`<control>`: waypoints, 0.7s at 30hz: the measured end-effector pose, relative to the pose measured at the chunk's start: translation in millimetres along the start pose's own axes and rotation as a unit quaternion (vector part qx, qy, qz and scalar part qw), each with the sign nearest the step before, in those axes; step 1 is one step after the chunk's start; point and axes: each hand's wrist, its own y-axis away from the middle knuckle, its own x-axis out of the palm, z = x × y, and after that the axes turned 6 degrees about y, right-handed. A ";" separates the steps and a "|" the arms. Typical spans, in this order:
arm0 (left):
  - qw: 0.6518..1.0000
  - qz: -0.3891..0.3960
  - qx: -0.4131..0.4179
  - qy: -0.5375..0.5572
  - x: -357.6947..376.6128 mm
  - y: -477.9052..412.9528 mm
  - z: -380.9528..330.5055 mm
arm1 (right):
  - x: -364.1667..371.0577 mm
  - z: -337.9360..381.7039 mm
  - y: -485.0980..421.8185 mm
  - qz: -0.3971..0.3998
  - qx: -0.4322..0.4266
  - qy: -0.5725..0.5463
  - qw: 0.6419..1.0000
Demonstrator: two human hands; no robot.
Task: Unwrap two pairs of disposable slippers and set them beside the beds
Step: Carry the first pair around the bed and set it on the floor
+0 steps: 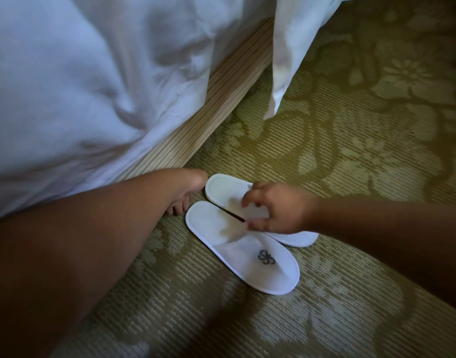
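On the patterned carpet (196,319) nearest me, the near slipper (260,267) lies flat, logo up, touching the far slipper (221,189) beside it. My right hand (281,210) pinches the far slipper's upper. My left hand (188,187) rests curled by their heels; I cannot tell its grip. Behind them are the bed base (221,99) and the white sheet (80,86)

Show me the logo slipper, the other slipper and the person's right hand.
logo slipper (247,255): head view, toe cover.
other slipper (225,192): head view, heel insole.
right hand (281,210): head view, back of hand.
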 end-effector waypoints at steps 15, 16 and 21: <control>0.998 -0.002 0.013 0.056 2.4 8.4 7.7 | 8.1 33.6 -13.6 0.120 -0.040 0.053 0.991; 0.998 0.000 0.012 0.054 2.5 8.9 7.6 | 8.5 35.3 -14.3 0.127 -0.037 0.056 0.990; 0.999 -0.001 0.013 0.053 2.3 10.0 7.1 | 11.1 41.7 -15.3 0.154 -0.049 0.095 0.982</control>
